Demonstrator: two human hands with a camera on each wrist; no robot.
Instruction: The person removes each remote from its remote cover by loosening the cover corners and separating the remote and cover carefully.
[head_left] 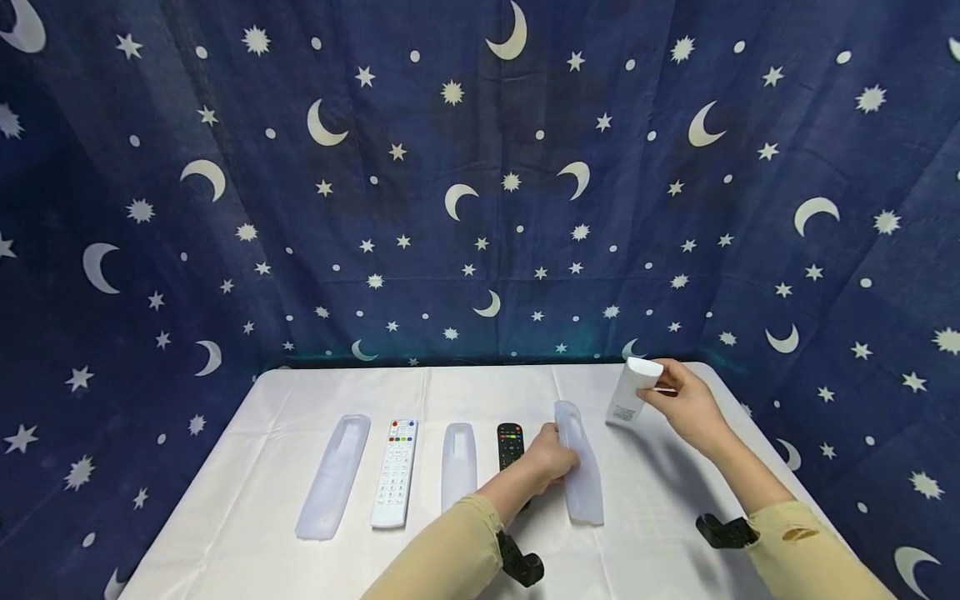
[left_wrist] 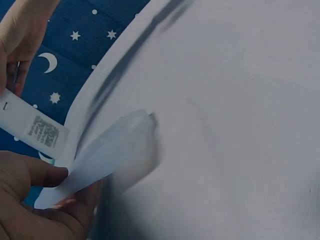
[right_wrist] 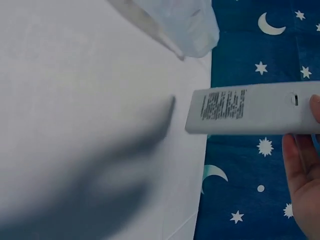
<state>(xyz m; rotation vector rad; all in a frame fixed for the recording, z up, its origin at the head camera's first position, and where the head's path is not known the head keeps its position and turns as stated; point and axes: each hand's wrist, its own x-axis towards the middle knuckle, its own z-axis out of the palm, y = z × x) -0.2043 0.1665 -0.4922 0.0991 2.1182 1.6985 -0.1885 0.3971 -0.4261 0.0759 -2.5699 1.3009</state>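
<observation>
My left hand pinches a translucent silicone remote cover between thumb and fingers, near the right side of the table. In the left wrist view the same cover slants up to the right from the fingertips. Farther right, my right hand grips a white remote control by its upper end, tilted and raised over the table. The right wrist view shows the remote's back, with a printed label near its free end. Remote and cover are apart.
Left of the hands lie a black remote control, partly hidden by my left hand, a short translucent cover, another white remote control and a long translucent cover. A white cloth covers the table; a star-patterned curtain hangs behind.
</observation>
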